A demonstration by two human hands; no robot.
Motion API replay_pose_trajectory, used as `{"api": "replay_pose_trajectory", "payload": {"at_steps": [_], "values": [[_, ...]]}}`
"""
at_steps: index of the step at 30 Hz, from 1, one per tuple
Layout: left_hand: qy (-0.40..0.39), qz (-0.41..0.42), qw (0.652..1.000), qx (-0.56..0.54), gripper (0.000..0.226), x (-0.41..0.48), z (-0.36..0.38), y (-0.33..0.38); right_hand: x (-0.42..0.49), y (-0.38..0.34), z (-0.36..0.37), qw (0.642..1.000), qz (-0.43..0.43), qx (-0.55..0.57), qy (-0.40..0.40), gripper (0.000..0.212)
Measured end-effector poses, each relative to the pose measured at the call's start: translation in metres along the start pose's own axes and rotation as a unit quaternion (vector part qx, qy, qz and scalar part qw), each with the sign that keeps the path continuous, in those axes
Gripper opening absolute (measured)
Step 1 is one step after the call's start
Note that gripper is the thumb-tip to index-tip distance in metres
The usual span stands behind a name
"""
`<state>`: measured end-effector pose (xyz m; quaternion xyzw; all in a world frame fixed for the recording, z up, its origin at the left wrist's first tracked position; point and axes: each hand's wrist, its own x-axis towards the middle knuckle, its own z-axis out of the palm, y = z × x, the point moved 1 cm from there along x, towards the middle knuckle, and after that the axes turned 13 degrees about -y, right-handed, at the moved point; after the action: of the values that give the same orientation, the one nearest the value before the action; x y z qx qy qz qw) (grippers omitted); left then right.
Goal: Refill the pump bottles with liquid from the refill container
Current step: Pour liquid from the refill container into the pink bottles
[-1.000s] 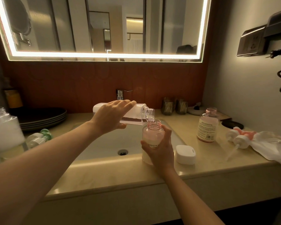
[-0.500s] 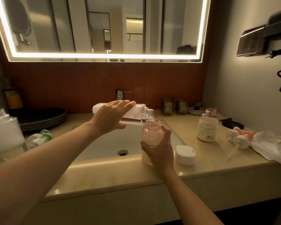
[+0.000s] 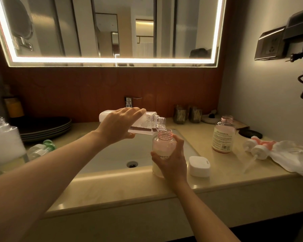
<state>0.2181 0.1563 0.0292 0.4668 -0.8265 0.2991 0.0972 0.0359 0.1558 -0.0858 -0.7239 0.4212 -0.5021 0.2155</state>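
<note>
My left hand (image 3: 120, 125) grips a clear refill container (image 3: 150, 122), held nearly level over the sink with its open neck tipped down. Clear liquid runs from that neck into an uncapped pink pump bottle (image 3: 162, 147). My right hand (image 3: 172, 162) grips this bottle upright at the sink's front right rim. A second uncapped pink bottle (image 3: 223, 135) stands alone on the counter to the right. Two pump heads (image 3: 257, 149) with their tubes lie farther right, partly on a white cloth.
The white sink basin (image 3: 122, 154) sits in a beige counter (image 3: 112, 187). A white lid (image 3: 198, 165) lies beside my right hand. Dark plates (image 3: 45, 127) stack at the left, with a green-capped bottle (image 3: 42, 148) and a clear jar (image 3: 3, 138). Two glasses (image 3: 187, 114) stand by the wall.
The container's neck has dipped slightly lower toward the bottle mouth and liquid keeps flowing. Both hands stay where they were.
</note>
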Motion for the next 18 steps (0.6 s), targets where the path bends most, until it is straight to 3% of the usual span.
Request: {"api": "replay_pose_trajectory", "payload": {"at_steps": [18], "values": [[-0.008,-0.001,1.000,0.004,0.091,0.0011,0.0020,-0.0010,0.0012,0.0021,0.0017,1.000,-0.002,-0.007,0.006,0.085]]}}
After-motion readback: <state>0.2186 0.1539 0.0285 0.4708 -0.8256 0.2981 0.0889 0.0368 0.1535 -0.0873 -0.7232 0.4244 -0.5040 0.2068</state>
